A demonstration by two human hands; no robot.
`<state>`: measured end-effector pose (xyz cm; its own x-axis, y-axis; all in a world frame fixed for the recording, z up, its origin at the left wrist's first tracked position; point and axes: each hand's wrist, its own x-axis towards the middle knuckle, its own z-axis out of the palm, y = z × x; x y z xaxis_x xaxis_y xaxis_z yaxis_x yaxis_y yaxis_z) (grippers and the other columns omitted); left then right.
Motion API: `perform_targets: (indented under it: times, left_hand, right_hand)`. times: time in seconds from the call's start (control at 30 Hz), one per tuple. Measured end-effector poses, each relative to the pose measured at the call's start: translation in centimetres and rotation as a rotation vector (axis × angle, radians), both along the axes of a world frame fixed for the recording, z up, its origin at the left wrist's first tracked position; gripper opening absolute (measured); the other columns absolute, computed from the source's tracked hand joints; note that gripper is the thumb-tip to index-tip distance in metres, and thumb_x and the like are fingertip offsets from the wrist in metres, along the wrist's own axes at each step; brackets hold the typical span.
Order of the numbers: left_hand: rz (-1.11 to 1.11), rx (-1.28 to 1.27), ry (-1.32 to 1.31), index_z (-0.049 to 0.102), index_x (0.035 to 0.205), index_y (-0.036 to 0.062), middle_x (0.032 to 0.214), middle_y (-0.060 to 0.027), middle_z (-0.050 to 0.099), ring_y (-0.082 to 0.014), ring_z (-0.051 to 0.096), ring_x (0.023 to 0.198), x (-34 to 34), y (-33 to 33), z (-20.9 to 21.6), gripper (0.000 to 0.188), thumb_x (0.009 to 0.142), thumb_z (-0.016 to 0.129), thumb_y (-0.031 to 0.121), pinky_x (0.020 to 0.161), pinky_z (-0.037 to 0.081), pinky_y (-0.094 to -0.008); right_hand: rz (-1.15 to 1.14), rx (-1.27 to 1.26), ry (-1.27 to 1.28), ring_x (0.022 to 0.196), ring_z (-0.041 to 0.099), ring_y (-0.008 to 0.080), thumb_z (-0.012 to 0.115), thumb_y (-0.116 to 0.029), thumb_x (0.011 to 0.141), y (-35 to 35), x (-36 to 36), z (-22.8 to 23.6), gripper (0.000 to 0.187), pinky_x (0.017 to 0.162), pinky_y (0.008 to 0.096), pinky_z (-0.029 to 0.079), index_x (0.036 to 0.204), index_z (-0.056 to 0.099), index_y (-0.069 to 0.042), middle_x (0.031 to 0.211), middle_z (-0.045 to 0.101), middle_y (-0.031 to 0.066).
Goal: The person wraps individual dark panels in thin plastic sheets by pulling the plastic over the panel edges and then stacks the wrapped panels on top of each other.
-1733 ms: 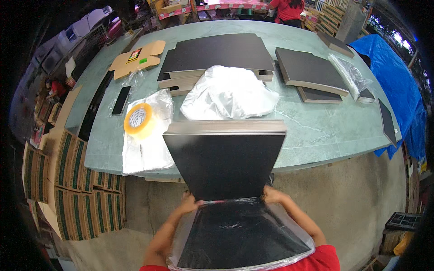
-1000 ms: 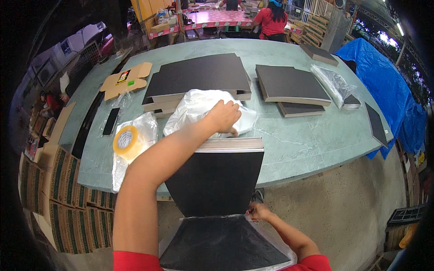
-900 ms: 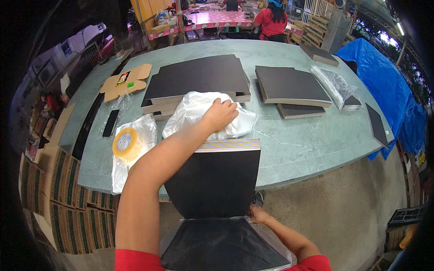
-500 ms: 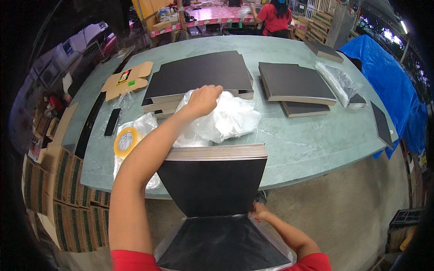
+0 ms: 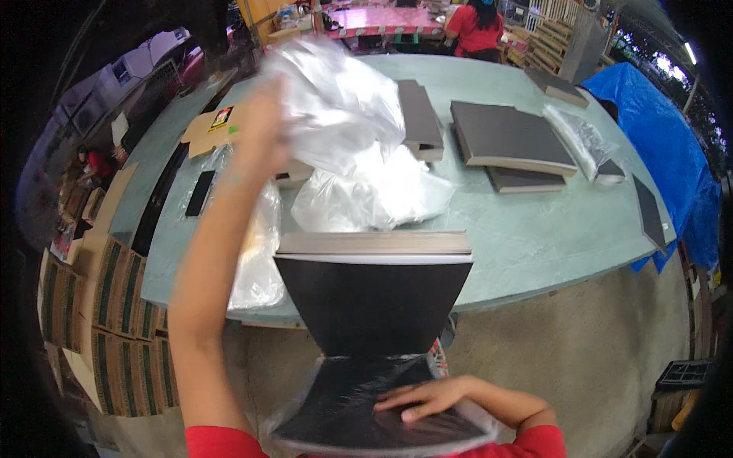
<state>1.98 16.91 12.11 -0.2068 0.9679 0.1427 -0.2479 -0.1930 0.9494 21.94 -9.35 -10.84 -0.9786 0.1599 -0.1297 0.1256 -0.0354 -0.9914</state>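
Lifted high over the table, my left hand (image 5: 266, 126) grips a crumpled clear plastic bag (image 5: 336, 103), blurred by motion. Below the bag, more clear plastic bags (image 5: 382, 195) lie in a heap on the table. In front of me a stack of black boards (image 5: 374, 305) with pale edges leans at the table's near edge. Closer to my body, a black stack in clear plastic wrap (image 5: 343, 393) lies flat. My right hand (image 5: 431, 398) rests on it with fingers spread. What supports these stacks is hidden.
On the green table (image 5: 534, 237) lie black board stacks (image 5: 511, 137), a plastic-wrapped piece (image 5: 576, 141), a phone (image 5: 200, 193) and an unfolded cardboard box (image 5: 200, 136). Cartons (image 5: 114, 290) stand at left, a blue tarp (image 5: 649, 145) at right. A person in red (image 5: 477, 30) stands beyond.
My left hand has pulled a plastic bag up and leftward from the heap. My right hand has come from beside the black stacks onto the wrapped one.
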Motion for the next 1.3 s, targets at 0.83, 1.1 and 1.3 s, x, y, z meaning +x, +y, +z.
perform_targets:
  times: [0.83,1.1,1.3]
  left_hand:
    - [-0.322,-0.31,-0.007,0.056,0.092,0.0027,0.081,0.0006,0.056,-0.0058,0.048,0.071,-5.8,-17.5,-18.5,0.024,0.088,0.044,0.024,0.064,0.04,-0.0207]
    - [-0.047,-0.095,0.439,0.055,0.094,0.0016,0.077,-0.0017,0.056,-0.0093,0.05,0.067,-7.4,-18.6,-16.0,0.02,0.084,0.05,0.018,0.057,0.042,-0.0223]
    - [-0.381,0.05,0.883,0.052,0.069,0.0004,0.061,0.0001,0.049,-0.0079,0.043,0.057,-5.2,-21.0,-11.6,0.019,0.079,0.057,0.016,0.052,0.037,-0.0227]
  right_hand:
    - [-0.9,-0.214,0.095,0.085,0.054,0.0108,0.068,-0.011,0.069,4.4,-0.4,5.0,0.043,0.078,0.0241,0.042,0.106,0.051,0.003,0.096,0.057,0.0055]
    - [-1.048,-0.342,0.052,0.063,0.055,0.0077,0.067,-0.011,0.07,5.2,-0.6,5.3,0.017,0.059,0.0214,0.043,0.081,0.062,0.002,0.074,0.062,0.0038]
    - [-1.041,-0.415,0.189,0.064,0.055,0.0088,0.066,-0.015,0.071,5.9,-3.5,5.1,0.019,0.059,0.0212,0.043,0.082,0.061,0.0,0.071,0.06,0.0021]
